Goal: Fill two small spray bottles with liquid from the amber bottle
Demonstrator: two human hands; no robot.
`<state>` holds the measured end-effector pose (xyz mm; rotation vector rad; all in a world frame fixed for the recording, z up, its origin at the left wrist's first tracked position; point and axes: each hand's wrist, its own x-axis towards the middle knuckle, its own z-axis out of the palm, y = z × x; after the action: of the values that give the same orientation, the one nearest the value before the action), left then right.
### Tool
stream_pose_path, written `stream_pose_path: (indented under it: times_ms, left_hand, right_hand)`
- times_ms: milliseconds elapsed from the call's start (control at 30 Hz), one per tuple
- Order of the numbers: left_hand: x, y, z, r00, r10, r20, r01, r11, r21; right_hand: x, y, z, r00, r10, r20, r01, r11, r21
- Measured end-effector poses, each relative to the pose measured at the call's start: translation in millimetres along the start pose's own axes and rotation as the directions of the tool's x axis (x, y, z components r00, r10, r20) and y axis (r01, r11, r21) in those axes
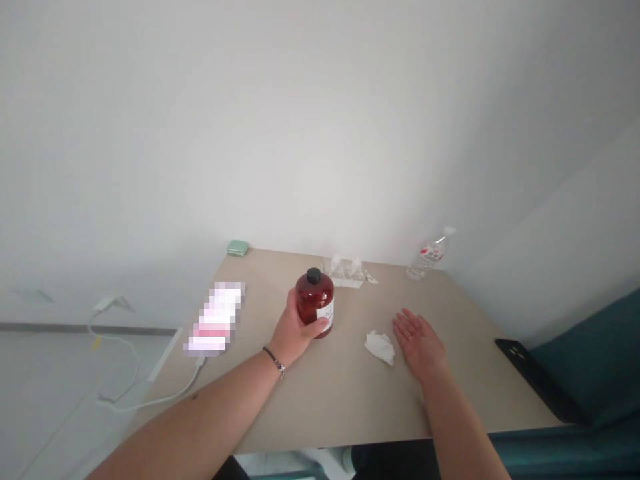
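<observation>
My left hand (296,333) is wrapped round a dark red bottle (313,297) with a black cap and a white label. The bottle stands upright, and my thumb lies across the lower edge of its label. Palm up, my right hand (419,341) is open at the right side of the table, its fingers stretched out with nothing in them. Just left of those fingers lies a crumpled white tissue (380,347), apart from the hand.
On the beige table (320,400) a phone (216,319) lies at left with a white cable (165,399). Along the back are a small green case (237,248), a clear tissue pack (347,273) and a clear plastic bottle (430,255). A black phone-like object (537,377) rests at the right edge.
</observation>
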<state>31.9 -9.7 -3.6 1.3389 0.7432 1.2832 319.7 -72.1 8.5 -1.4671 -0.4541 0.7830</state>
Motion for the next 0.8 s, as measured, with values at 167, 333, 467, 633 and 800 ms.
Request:
stream_pose_path:
  times_ms: [167, 333, 467, 633, 800]
  left_hand:
    - [1, 2, -1, 0.999, -0.003, 0.054, 0.000, 0.999, 0.054]
    - [-4, 7, 3, 0.985, 0.053, 0.163, -0.068, 0.994, 0.089]
    - [-8, 11, 7, 0.975, 0.108, 0.194, -0.139, 0.978, 0.154]
    - [-6, 3, 1, 0.993, 0.111, 0.033, -0.114, 0.984, 0.137]
    - [2, -4, -2, 0.995, -0.048, -0.091, 0.059, 0.992, 0.111]
  right_hand:
    - [-12, -11, 0, 0.958, -0.255, -0.134, 0.236, 0.961, -0.145]
    - [-69, -33, 40, 0.853, -0.331, 0.404, 0.436, 0.877, -0.201]
    - [-104, -39, 85, 0.650, -0.282, 0.706, 0.581, 0.782, -0.224]
    - [-100, -51, 127, 0.658, -0.400, 0.638, 0.681, 0.678, -0.277]
    - [-67, -91, 170, 0.687, -0.513, 0.515, 0.701, 0.654, -0.283]
